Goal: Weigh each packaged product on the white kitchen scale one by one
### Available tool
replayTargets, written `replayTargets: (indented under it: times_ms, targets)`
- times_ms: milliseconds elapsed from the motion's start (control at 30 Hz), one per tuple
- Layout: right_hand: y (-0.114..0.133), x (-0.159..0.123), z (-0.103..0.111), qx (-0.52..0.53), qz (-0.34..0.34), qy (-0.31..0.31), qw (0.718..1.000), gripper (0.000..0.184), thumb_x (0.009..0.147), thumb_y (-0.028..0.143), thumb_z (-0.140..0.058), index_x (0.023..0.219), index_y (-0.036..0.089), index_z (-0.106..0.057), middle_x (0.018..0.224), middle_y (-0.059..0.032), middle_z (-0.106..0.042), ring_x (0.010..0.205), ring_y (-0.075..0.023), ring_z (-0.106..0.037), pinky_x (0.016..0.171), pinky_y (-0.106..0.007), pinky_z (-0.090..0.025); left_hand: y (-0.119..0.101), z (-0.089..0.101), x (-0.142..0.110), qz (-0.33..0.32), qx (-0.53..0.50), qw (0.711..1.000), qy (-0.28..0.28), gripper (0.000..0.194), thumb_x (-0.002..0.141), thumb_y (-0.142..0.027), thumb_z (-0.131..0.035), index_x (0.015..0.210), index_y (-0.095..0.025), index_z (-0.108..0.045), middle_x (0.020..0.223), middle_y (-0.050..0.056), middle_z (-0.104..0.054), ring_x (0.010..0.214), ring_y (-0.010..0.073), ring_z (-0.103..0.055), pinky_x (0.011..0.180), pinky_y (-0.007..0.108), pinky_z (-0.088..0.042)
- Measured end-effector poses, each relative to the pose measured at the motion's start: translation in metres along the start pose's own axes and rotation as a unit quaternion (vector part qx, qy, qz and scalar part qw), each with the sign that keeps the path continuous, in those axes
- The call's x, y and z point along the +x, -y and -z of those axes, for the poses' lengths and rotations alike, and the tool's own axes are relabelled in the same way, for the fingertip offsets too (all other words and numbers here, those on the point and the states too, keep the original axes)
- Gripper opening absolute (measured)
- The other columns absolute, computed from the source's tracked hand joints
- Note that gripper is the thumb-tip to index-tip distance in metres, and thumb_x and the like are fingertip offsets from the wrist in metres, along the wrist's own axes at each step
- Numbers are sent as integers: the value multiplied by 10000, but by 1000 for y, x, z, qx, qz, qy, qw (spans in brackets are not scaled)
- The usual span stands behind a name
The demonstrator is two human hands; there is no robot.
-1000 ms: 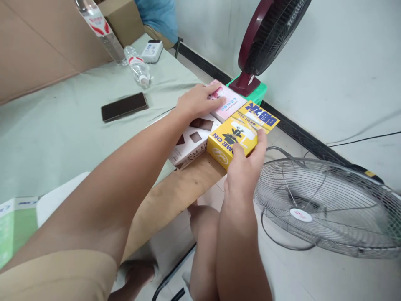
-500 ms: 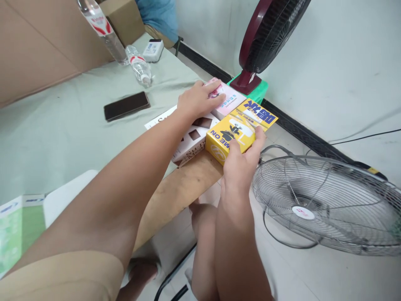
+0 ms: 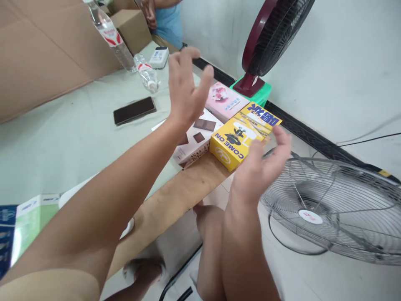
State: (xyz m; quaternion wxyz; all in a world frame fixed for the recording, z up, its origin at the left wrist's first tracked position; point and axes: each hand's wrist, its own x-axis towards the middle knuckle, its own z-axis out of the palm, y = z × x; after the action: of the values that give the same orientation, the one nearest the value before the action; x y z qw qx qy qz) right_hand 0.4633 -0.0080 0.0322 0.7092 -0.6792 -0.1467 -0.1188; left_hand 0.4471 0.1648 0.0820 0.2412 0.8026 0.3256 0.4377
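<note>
As I look down through the head camera, three boxes sit side by side near the edge of the desk [image 3: 178, 192]: a yellow box [image 3: 230, 138] with blue COME ON lettering upside down to me, a pink box [image 3: 228, 102] with a rosy picture, and a white box [image 3: 202, 138] with brown squares. My left hand [image 3: 184, 92] is raised, fingers [image 3: 206, 77] spread around nothing; my right hand [image 3: 258, 167], beside the yellow box, has its fingers parted too.

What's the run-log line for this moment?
left hand: open, raised | right hand: open, beside yellow box | pink box, white box, yellow box: grouped at table edge
</note>
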Motion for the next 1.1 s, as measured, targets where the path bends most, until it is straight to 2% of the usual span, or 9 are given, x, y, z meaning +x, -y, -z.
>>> replayTargets:
  times_ms: [67, 133, 233, 333, 433, 500, 667, 900, 1100]
  targets:
    - [11, 0, -1, 100, 39, -74, 991, 130, 841, 240, -523, 953, 266, -583, 1007, -50, -613, 1111, -252, -644, 1043, -530, -502, -15, 31, -12, -52, -62, 995, -50, 136, 962, -224, -508, 843, -273, -463, 979, 43, -559, 1052, 216, -579, 1027, 397, -463]
    - [24, -5, -1, 175, 58, -94, 978, 109, 842, 213, -493, 752, 274, -483, 712, 15, -444, 660, -179, -534, 718, -396, -498, -27, 64, -28, -42, -111, 989, -92, 260, 927, -230, -481, 710, -246, -338, 764, 19, -398, 733, 190, -511, 751, 351, -467]
    - [42, -23, 3, 192, 50, -4, 980, 326, 864, 186, -466, 589, 252, -304, 561, 37, -205, 473, -127, -219, 527, -309, -241, -33, 104, -53, -3, -70, 992, -109, 443, 891, -222, -487, 596, -207, -157, 636, -5, -160, 548, 138, -187, 567, 308, -254]
    - [52, -43, 8, 177, 30, 132, 975, 409, 878, 200, -486, 543, 238, -254, 527, 37, -189, 471, -111, -209, 519, -300, -197, -17, 126, -76, 111, 20, 991, -72, 502, 898, -161, -528, 562, -211, -158, 594, -21, -173, 551, 119, -193, 567, 311, -222]
    - [57, -57, 8, 179, 18, 190, 965, 401, 875, 223, -498, 547, 238, -268, 525, 51, -212, 478, -96, -227, 511, -287, -192, 7, 132, -102, 234, 103, 966, -41, 238, 813, -80, -680, 718, -217, -510, 788, -15, -466, 709, 127, -434, 758, 307, -450]
    - [60, -63, 6, 182, 17, 205, 962, 394, 881, 220, -492, 554, 234, -274, 518, 59, -232, 480, -84, -236, 501, -277, -185, 18, 129, -120, 285, 87, 952, 62, 263, 812, -122, -729, 1034, -245, -662, 1096, 30, -525, 820, 133, -536, 930, 352, -521]
    - [64, -71, 1, 182, 26, 237, 954, 414, 922, 228, -498, 565, 226, -289, 513, 70, -259, 484, -67, -252, 475, -246, -217, 28, 110, -149, 282, 11, 933, 223, 549, 873, -220, -733, 1396, -304, -589, 1377, 84, -399, 955, 145, -638, 1099, 404, -538]
    - [59, -68, -2, 159, 34, 243, 956, 427, 928, 257, -494, 565, 229, -271, 511, 68, -252, 482, -69, -258, 470, -238, -233, 35, 104, -144, 259, -24, 940, 222, 523, 825, -248, -777, 1311, -313, -594, 1344, 69, -431, 1099, 195, -653, 1149, 438, -520]
    - [55, -71, 2, 172, 18, 288, 942, 422, 916, 240, -501, 561, 239, -273, 520, 65, -242, 481, -77, -226, 464, -260, -200, 7, 147, -160, 226, -1, 968, 113, 192, 799, -228, -652, 753, -233, -465, 772, -26, -454, 685, 132, -467, 642, 280, -447]
